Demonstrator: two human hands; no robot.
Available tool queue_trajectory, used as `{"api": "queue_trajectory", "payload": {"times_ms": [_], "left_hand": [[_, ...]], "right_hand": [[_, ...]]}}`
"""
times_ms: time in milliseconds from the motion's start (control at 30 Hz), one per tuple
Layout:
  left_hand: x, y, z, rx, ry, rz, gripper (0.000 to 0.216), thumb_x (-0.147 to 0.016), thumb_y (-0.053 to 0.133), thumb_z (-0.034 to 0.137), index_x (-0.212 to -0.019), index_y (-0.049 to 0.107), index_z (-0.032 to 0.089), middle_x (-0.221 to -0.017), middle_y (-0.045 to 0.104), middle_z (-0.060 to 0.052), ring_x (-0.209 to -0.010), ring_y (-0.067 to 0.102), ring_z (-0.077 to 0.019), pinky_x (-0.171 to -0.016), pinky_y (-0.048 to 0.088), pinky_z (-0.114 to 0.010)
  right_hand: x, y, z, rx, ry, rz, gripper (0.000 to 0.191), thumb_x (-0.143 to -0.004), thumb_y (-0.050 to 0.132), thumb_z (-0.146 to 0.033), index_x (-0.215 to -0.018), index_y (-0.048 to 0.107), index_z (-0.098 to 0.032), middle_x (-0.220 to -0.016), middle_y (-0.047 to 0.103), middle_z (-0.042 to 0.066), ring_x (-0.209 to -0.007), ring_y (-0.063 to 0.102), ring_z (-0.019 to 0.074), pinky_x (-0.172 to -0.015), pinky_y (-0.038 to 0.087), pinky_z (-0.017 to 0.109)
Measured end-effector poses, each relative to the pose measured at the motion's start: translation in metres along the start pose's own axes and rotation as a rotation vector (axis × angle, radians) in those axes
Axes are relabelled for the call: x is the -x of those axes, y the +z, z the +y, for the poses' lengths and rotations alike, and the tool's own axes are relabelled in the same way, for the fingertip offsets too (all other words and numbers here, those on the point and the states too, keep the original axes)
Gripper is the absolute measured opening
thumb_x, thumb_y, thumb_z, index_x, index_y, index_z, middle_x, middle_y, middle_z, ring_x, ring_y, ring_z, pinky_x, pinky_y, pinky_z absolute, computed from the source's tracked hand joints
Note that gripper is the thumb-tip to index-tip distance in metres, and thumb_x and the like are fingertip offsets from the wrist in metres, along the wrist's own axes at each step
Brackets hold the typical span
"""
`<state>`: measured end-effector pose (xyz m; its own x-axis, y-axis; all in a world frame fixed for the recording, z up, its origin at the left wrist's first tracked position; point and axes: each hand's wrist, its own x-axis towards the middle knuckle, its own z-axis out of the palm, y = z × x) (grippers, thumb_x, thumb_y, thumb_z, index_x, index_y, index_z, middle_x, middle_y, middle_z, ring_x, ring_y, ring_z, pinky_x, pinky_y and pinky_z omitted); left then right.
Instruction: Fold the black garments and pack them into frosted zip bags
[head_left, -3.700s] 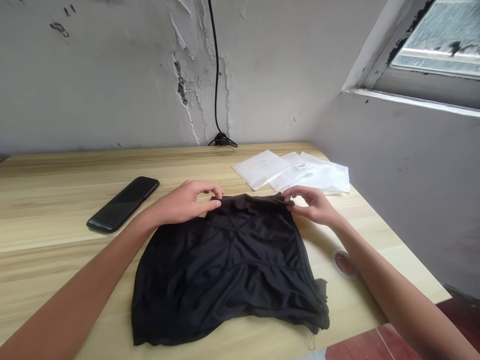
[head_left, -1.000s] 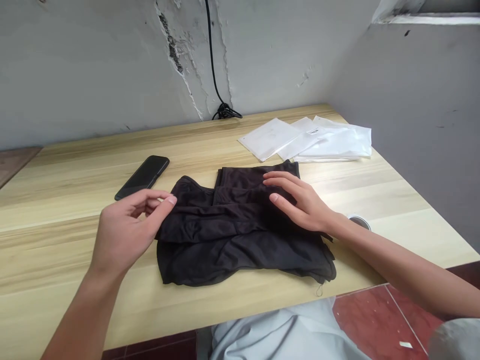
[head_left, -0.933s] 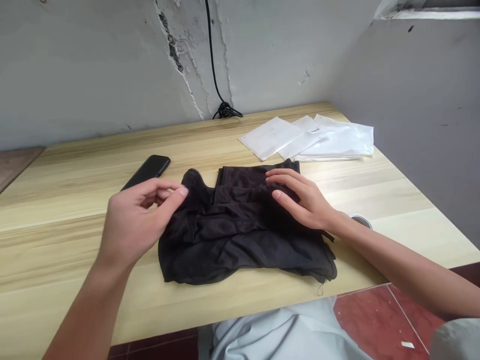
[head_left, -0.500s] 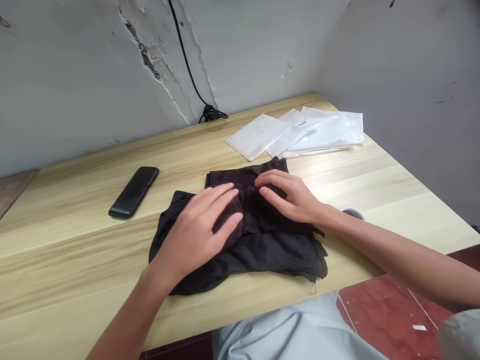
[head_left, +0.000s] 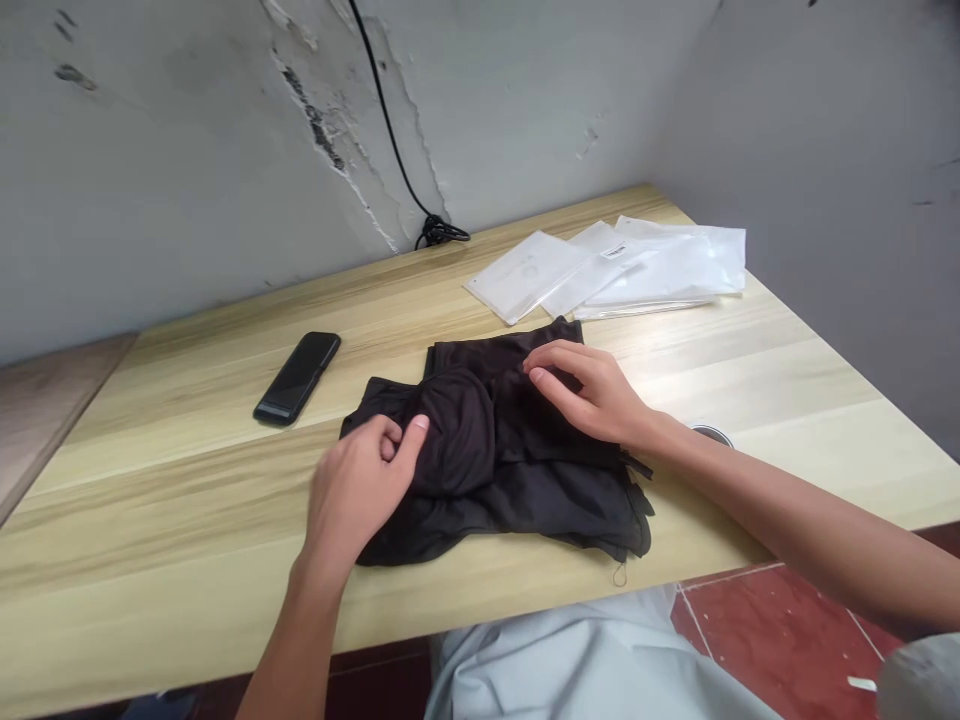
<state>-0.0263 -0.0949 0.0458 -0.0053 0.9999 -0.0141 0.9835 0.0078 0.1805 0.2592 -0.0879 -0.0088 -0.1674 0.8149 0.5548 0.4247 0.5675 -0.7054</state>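
Note:
A black thin-fabric garment (head_left: 555, 505) with a rounded padded cup (head_left: 457, 430) lies folded in layers on the wooden table (head_left: 172, 480). My left hand (head_left: 358, 490) is at the cup's lower left edge, its fingers curled and its thumb pressed against the cup. My right hand (head_left: 585, 390) rests on the garment's upper right part, fingers slightly apart and holding nothing. A small loop of thread (head_left: 620, 574) hangs off the garment's near edge.
A black smartphone (head_left: 297, 378) lies left of the garment. Several white plastic bags (head_left: 622, 270) lie at the back right. A round dish (head_left: 711, 435) sits partly behind my right forearm. A black cable (head_left: 394, 120) runs down the cracked wall.
My left hand has drawn back from on top of the garment to the cup's edge, curling its fingers, and the padded cup now shows. My right hand has barely moved.

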Motion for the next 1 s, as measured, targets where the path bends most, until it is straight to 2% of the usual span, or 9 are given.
{"api": "queue_trajectory", "payload": {"times_ms": [100, 233, 367, 533, 667, 733, 800, 900, 1000], "left_hand": [[0.008, 0.0, 0.002, 0.07, -0.02, -0.128, 0.046, -0.094, 0.052, 0.066, -0.075, 0.045, 0.025, -0.072, 0.055, 0.001, -0.068, 0.056, -0.0208, -0.065, 0.04, -0.034], [0.012, 0.006, 0.014, 0.208, 0.017, 0.007, 0.035, -0.089, 0.062, 0.058, -0.083, 0.05, 0.025, -0.084, 0.057, 0.0, -0.081, 0.057, -0.0209, -0.072, 0.042, -0.032], [0.007, -0.001, 0.021, 0.384, -0.011, 0.012, 0.03, -0.086, 0.067, 0.048, -0.081, 0.049, 0.026, -0.075, 0.055, 0.004, -0.068, 0.053, -0.0173, -0.067, 0.041, -0.03], [-0.005, -0.024, 0.04, 0.183, -0.123, 0.142, 0.019, -0.082, 0.07, 0.036, -0.086, 0.055, 0.026, -0.071, 0.058, 0.004, -0.064, 0.055, -0.0186, -0.064, 0.041, -0.032], [0.006, -0.022, 0.075, 0.298, 0.241, -0.172, 0.021, -0.094, 0.065, 0.039, -0.112, 0.067, 0.028, -0.115, 0.074, -0.001, -0.097, 0.07, -0.0215, -0.081, 0.055, -0.033], [0.019, -0.016, 0.088, 0.395, 0.453, -0.391, 0.031, -0.097, 0.065, 0.038, -0.127, 0.066, 0.031, -0.138, 0.069, -0.001, -0.119, 0.069, -0.0218, -0.097, 0.057, -0.034], [0.03, -0.009, 0.095, 0.478, 0.552, -0.457, 0.033, -0.1, 0.063, 0.036, -0.132, 0.066, 0.032, -0.15, 0.064, 0.0, -0.133, 0.065, -0.0209, -0.111, 0.054, -0.034], [0.037, 0.008, 0.098, 0.484, 0.512, -0.21, 0.028, -0.106, 0.053, 0.032, -0.128, 0.069, 0.027, -0.151, 0.065, -0.004, -0.146, 0.055, -0.0226, -0.126, 0.041, -0.042], [0.034, 0.034, 0.1, 0.229, 0.44, -0.039, 0.048, -0.107, 0.05, 0.039, -0.149, 0.057, 0.017, -0.164, 0.051, -0.013, -0.159, 0.037, -0.0337, -0.132, 0.022, -0.063]], "right_hand": [[-0.001, -0.003, 0.001, -0.01, 0.018, 0.015, 0.016, -0.104, 0.054, -0.022, -0.097, 0.068, -0.021, -0.101, 0.078, 0.009, -0.092, 0.073, 0.0229, -0.083, 0.055, 0.037], [-0.004, -0.006, 0.006, -0.025, 0.008, 0.069, 0.018, -0.104, 0.054, -0.024, -0.092, 0.067, -0.023, -0.093, 0.077, 0.007, -0.086, 0.072, 0.0223, -0.079, 0.054, 0.036], [-0.009, -0.01, 0.011, -0.009, 0.013, 0.122, 0.02, -0.103, 0.054, -0.025, -0.088, 0.067, -0.023, -0.087, 0.076, 0.006, -0.081, 0.07, 0.0212, -0.077, 0.053, 0.035], [-0.012, -0.014, 0.016, 0.002, 0.064, 0.139, 0.022, -0.104, 0.054, -0.027, -0.088, 0.067, -0.022, -0.085, 0.076, 0.006, -0.08, 0.069, 0.0209, -0.076, 0.052, 0.035], [-0.012, -0.015, 0.019, -0.004, 0.113, 0.112, 0.023, -0.105, 0.053, -0.03, -0.089, 0.068, -0.023, -0.086, 0.076, 0.006, -0.08, 0.069, 0.021, -0.077, 0.054, 0.036], [-0.012, -0.015, 0.019, -0.013, 0.126, 0.103, 0.024, -0.105, 0.052, -0.032, -0.09, 0.068, -0.023, -0.088, 0.076, 0.006, -0.081, 0.069, 0.0208, -0.077, 0.054, 0.036], [-0.012, -0.016, 0.019, -0.024, 0.14, 0.097, 0.024, -0.106, 0.052, -0.032, -0.091, 0.068, -0.023, -0.088, 0.076, 0.006, -0.081, 0.07, 0.0206, -0.077, 0.055, 0.036], [-0.012, -0.016, 0.02, -0.036, 0.152, 0.09, 0.023, -0.106, 0.052, -0.031, -0.091, 0.068, -0.023, -0.088, 0.076, 0.006, -0.081, 0.07, 0.0202, -0.077, 0.056, 0.035], [-0.011, -0.016, 0.022, -0.044, 0.146, 0.067, 0.021, -0.105, 0.052, -0.026, -0.091, 0.068, -0.022, -0.088, 0.075, 0.007, -0.079, 0.069, 0.0199, -0.076, 0.055, 0.034]]}}
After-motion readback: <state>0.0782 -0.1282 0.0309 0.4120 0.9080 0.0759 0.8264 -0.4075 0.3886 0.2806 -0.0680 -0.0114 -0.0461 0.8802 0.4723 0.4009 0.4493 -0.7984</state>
